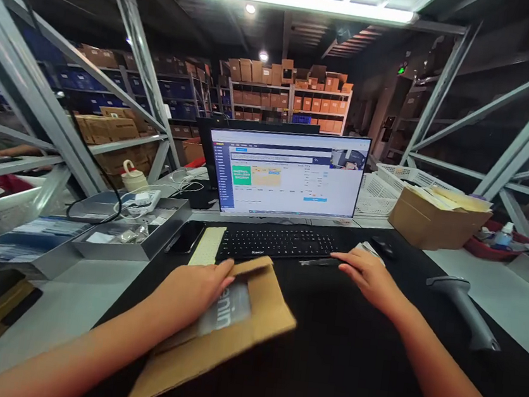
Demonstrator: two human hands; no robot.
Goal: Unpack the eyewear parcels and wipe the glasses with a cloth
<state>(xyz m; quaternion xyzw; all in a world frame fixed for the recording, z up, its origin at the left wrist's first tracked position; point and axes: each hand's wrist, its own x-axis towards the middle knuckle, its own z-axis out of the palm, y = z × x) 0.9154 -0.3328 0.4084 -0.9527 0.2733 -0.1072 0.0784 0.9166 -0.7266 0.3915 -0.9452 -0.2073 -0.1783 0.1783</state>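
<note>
My left hand (pixel 194 292) grips the far edge of a flat brown cardboard mailer (pixel 250 324) that lies on the black desk mat (pixel 347 348). A clear-wrapped item with white lettering (pixel 227 312) shows in the mailer's opening. My right hand (pixel 365 274) rests on the mat, fingers curled down near a dark pen (pixel 317 263) just below the black keyboard (pixel 278 241). Whether it grips anything is hidden. A lit monitor (pixel 291 173) stands behind the keyboard.
A grey handheld barcode scanner (pixel 465 307) lies at right. A black mouse (pixel 383 245) sits beside the keyboard. An open brown box (pixel 437 218) and white baskets (pixel 390 187) stand behind it. A metal tray (pixel 131 234) holds small items at left. Steel rack beams frame both sides.
</note>
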